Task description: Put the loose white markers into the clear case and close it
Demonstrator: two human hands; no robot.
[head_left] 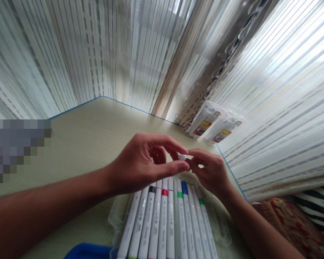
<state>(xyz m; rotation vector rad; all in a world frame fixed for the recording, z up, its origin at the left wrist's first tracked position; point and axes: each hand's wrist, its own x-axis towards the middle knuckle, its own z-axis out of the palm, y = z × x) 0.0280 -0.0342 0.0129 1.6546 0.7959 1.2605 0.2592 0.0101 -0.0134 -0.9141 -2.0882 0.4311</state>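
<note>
Above the case, a small white, round-ended piece that looks like a marker (181, 157) is seen nearly end-on, with most of its length hidden by fingers. My left hand (148, 162) curls around it, thumb below and index finger above. From the other side, the fingertips of my right hand (212, 169) close on the same piece. Just below both hands lies a clear plastic case (116, 212) with a row of white markers (153, 223) in it. Some of them carry black, red, green or blue bands.
Two clear plastic packs (218, 129) with yellow labels stand at the table's back right edge. A blue object (88, 251) lies at the front, left of the case. Striped curtains (110, 54) hang behind the table (97, 133). Patterned fabric (288, 223) is at the lower right.
</note>
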